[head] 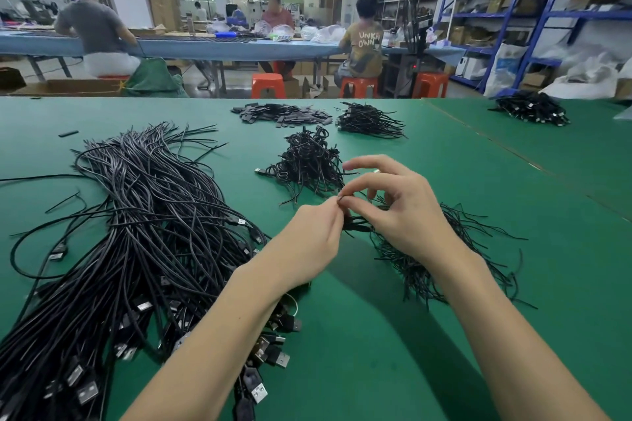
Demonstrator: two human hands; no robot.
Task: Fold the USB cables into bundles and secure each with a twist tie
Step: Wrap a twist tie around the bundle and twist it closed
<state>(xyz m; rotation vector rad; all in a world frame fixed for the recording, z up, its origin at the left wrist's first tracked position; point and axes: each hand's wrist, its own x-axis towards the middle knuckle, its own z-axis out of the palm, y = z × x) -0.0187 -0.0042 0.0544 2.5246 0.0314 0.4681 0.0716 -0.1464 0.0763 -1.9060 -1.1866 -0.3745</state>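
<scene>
Over the middle of the green bench (pixel 427 161), the left hand (pixel 313 243) and the right hand (pixel 396 212) meet fingertip to fingertip, each pinching the ends of a thin black twist tie (pixel 340 199) above a small folded cable bundle (pixel 355 224) held between them; the right hand's other fingers are spread and raised. Just under the right wrist lies a heap of loose twist ties (pixel 441 260), fanning toward the right. A pile of finished bundles (pixel 309 161) sits just beyond the hands. To the left, a large sheaf of unfolded USB cables (pixel 136 232) runs toward the near edge, its plugs under the left forearm. Bare green surface opens to the right and near side of the hands. A seam crosses the bench at right.
</scene>
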